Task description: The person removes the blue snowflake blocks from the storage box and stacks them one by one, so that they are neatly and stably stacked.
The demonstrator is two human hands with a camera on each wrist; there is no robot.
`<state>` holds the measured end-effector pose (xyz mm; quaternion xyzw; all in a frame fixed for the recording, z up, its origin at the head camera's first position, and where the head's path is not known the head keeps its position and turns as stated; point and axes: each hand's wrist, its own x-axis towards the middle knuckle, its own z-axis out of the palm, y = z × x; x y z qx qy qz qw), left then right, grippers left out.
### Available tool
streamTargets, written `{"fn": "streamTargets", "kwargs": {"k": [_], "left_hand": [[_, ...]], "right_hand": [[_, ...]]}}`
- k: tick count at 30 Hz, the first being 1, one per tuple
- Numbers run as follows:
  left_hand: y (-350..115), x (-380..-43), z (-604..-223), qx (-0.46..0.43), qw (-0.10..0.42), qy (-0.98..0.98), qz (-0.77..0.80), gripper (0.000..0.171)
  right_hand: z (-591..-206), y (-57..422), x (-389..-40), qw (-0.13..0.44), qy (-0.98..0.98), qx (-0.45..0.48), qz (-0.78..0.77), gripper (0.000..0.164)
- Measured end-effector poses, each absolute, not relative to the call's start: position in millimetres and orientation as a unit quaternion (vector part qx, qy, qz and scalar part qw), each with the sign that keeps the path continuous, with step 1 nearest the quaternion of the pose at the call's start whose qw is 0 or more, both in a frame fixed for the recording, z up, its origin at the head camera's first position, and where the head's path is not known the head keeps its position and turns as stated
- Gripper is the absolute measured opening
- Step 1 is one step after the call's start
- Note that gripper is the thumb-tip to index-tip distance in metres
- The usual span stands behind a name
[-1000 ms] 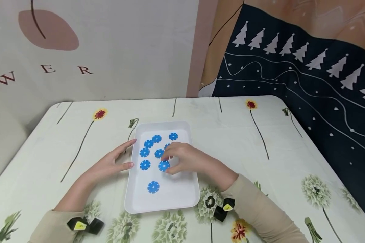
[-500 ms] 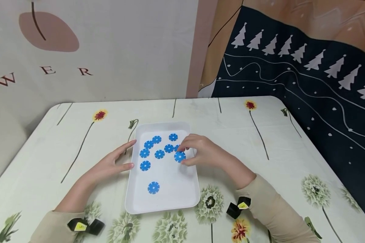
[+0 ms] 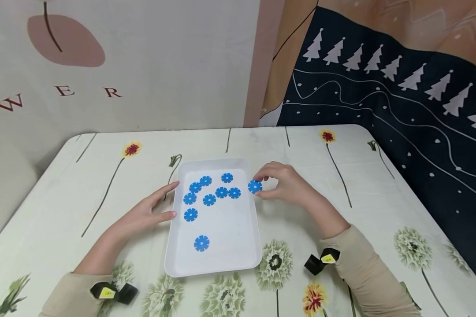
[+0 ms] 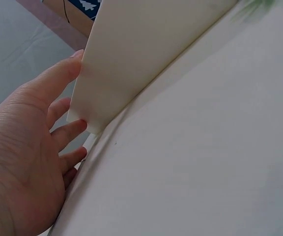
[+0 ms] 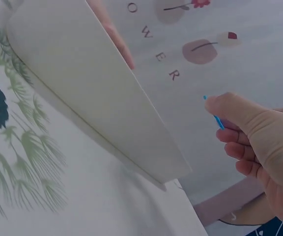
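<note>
My right hand point(image 3: 287, 185) pinches a blue snowflake disc point(image 3: 255, 186) between thumb and fingers, just past the right rim of a white tray point(image 3: 232, 240). Seen edge-on in the right wrist view, the disc point(image 5: 219, 122) sits between the thumb and the index finger, above the level of the tray wall point(image 5: 97, 88). My left hand point(image 3: 143, 215) rests its fairly straight fingers against the left side of the tray. In the left wrist view its fingertips point(image 4: 81, 123) touch the outer wall. Several more notched blue discs, including a lone one point(image 3: 201, 243) toward the front, lie in the tray.
A floral cloth point(image 3: 301, 211) covers the table under the tray. Behind stands a pale curtain point(image 3: 174, 66) with printed letters, and a dark cloth with white trees point(image 3: 381, 97) hangs at the right.
My right hand has carried the blue disc right and away from me, from over the tray to beyond its right rim. The left hand stays at the tray's left side.
</note>
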<state>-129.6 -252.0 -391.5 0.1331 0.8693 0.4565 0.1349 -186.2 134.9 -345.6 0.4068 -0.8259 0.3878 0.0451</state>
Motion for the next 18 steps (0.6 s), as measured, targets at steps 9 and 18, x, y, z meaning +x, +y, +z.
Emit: {"fn": "streamTargets", "kwargs": {"k": [9,18], "left_hand": [[-251.6,-129.8,-390.1,0.135,0.131,0.873,0.45,0.08],[-251.3,-129.5,-390.9,0.136,0.131,0.872,0.451,0.08]], "right_hand": [[-354.8,150.5,-199.8,0.054,-0.844,0.371,0.382,0.025],[-367.3,159.1,-205.4,0.019,-0.868,0.321,0.379,0.022]]}}
